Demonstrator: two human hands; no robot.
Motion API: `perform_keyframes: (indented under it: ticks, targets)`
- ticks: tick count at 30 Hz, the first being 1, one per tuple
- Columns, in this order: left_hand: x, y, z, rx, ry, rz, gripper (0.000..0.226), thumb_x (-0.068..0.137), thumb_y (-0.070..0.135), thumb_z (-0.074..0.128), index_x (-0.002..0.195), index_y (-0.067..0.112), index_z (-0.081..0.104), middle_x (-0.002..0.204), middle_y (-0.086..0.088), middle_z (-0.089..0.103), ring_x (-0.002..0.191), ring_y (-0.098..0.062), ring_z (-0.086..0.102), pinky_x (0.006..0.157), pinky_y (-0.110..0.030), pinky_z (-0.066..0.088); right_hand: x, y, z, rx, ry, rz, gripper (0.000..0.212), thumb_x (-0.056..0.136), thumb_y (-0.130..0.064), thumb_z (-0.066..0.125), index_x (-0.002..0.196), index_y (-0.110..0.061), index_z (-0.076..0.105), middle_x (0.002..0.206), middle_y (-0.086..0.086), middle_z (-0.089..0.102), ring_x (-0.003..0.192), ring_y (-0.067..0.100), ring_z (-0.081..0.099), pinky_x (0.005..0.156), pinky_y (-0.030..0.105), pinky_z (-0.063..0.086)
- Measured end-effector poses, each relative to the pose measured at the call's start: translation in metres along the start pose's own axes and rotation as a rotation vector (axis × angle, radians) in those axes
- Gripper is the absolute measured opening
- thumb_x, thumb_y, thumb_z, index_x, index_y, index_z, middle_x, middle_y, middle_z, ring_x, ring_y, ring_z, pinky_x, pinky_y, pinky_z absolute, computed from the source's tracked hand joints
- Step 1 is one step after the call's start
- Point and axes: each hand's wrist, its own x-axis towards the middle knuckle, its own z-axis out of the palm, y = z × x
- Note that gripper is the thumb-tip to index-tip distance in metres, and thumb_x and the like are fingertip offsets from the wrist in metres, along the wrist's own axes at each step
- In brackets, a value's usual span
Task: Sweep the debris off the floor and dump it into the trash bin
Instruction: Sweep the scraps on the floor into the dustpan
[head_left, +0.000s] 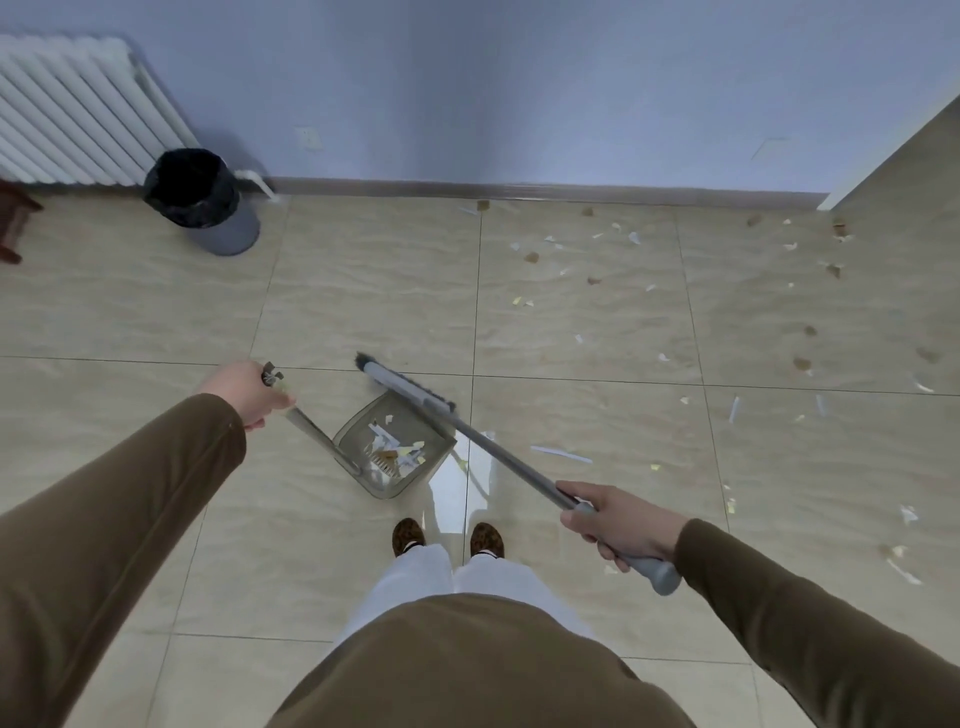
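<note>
My left hand (249, 392) grips the top of the dustpan's long handle. The translucent grey dustpan (358, 423) sits on the tiled floor just ahead of my feet, with paper scraps inside it. My right hand (618, 525) holds the grey broom handle near its end. The broom head (402, 382) lies across the far edge of the dustpan. Scattered debris (675, 312), white paper bits and brown crumbs, covers the floor to the right and far right. The grey trash bin (200, 200) with a black liner stands at the far left by the wall.
A white radiator (72, 114) hangs on the far-left wall behind the bin. A dark wooden stool (13, 218) shows at the left edge. A white door or panel edge (893, 150) angles in at the far right. A baseboard runs along the blue wall.
</note>
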Motion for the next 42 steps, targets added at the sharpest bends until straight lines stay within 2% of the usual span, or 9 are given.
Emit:
perform_keyframes:
  ticks: [5, 10, 15, 20, 28, 32, 39, 41, 42]
  targets:
    - [-0.024, -0.026, 0.002, -0.025, 0.011, -0.010, 0.028, 0.088, 0.027, 0.076, 0.094, 0.002, 0.064, 0.080, -0.013, 0.064, 0.062, -0.023, 0.060, 0.057, -0.031, 0.053, 0.014, 0.006, -0.009, -0.044, 0.091, -0.029, 0.047, 0.100, -0.024, 0.051, 0.146, -0.033, 0.040, 0.080, 0.007, 0.043, 0.053, 0.015, 0.042, 0.044, 0.027, 0.040]
    - [-0.041, -0.056, 0.006, -0.044, 0.012, -0.005, 0.031, 0.086, 0.028, 0.078, 0.102, 0.005, 0.065, 0.086, -0.015, 0.067, 0.062, -0.024, 0.061, 0.058, -0.032, 0.054, 0.033, 0.015, -0.001, -0.100, 0.172, 0.015, 0.046, 0.101, -0.024, 0.050, 0.146, -0.029, 0.040, 0.081, 0.006, 0.049, 0.058, 0.019, 0.046, 0.044, 0.027, 0.042]
    - [-0.071, -0.091, 0.016, -0.017, 0.013, 0.003, 0.029, 0.086, 0.030, 0.078, 0.100, 0.009, 0.065, 0.085, -0.012, 0.066, 0.062, -0.022, 0.062, 0.051, -0.028, 0.049, 0.057, 0.042, 0.032, -0.147, 0.222, 0.081, 0.046, 0.101, -0.024, 0.051, 0.145, -0.025, 0.042, 0.079, 0.007, 0.051, 0.057, 0.021, 0.048, 0.046, 0.028, 0.043]
    - [-0.113, -0.144, 0.035, -0.023, 0.019, 0.012, 0.029, 0.085, 0.030, 0.079, 0.100, 0.008, 0.067, 0.081, -0.010, 0.065, 0.059, -0.023, 0.062, 0.054, -0.031, 0.052, 0.048, 0.081, 0.094, -0.231, 0.220, 0.106, 0.048, 0.100, -0.023, 0.051, 0.147, -0.024, 0.040, 0.081, 0.009, 0.055, 0.056, 0.021, 0.050, 0.045, 0.027, 0.043]
    - [-0.196, -0.218, 0.071, 0.019, 0.022, 0.023, 0.027, 0.087, 0.031, 0.077, 0.099, 0.010, 0.065, 0.078, -0.007, 0.061, 0.062, -0.022, 0.062, 0.054, -0.030, 0.052, -0.011, 0.149, 0.192, -0.442, 0.210, 0.148, 0.046, 0.098, -0.024, 0.052, 0.143, -0.028, 0.043, 0.079, 0.006, 0.057, 0.053, 0.019, 0.052, 0.040, 0.027, 0.043]
    - [-0.227, -0.237, 0.084, 0.007, 0.008, 0.031, 0.028, 0.086, 0.031, 0.078, 0.096, 0.007, 0.067, 0.078, -0.010, 0.063, 0.063, -0.024, 0.062, 0.063, -0.037, 0.057, -0.058, 0.172, 0.219, -0.525, 0.168, 0.175, 0.052, 0.099, -0.024, 0.050, 0.149, -0.031, 0.036, 0.081, 0.006, 0.058, 0.057, 0.020, 0.055, 0.043, 0.029, 0.045]
    - [-0.266, -0.246, 0.110, 0.011, -0.008, 0.045, 0.024, 0.086, 0.028, 0.078, 0.094, 0.008, 0.068, 0.089, -0.015, 0.069, 0.070, -0.025, 0.064, 0.065, -0.039, 0.061, -0.120, 0.217, 0.219, -0.736, 0.092, 0.224, 0.062, 0.101, -0.026, 0.048, 0.156, -0.036, 0.021, 0.093, 0.007, 0.060, 0.058, 0.019, 0.056, 0.043, 0.024, 0.045]
    - [-0.276, -0.248, 0.119, 0.018, -0.015, 0.040, 0.025, 0.086, 0.027, 0.079, 0.095, 0.007, 0.068, 0.088, -0.015, 0.068, 0.069, -0.026, 0.064, 0.070, -0.042, 0.061, -0.138, 0.232, 0.211, -0.850, 0.062, 0.220, 0.063, 0.102, -0.024, 0.047, 0.157, -0.034, 0.017, 0.099, 0.004, 0.062, 0.064, 0.015, 0.057, 0.049, 0.021, 0.045]
    - [-0.281, -0.248, 0.124, 0.020, -0.016, 0.039, 0.026, 0.086, 0.027, 0.079, 0.097, 0.006, 0.068, 0.088, -0.016, 0.068, 0.068, -0.026, 0.063, 0.071, -0.042, 0.061, -0.146, 0.239, 0.206, -0.905, 0.054, 0.210, 0.064, 0.102, -0.024, 0.047, 0.157, -0.035, 0.017, 0.108, 0.005, 0.065, 0.074, 0.017, 0.062, 0.058, 0.022, 0.047]
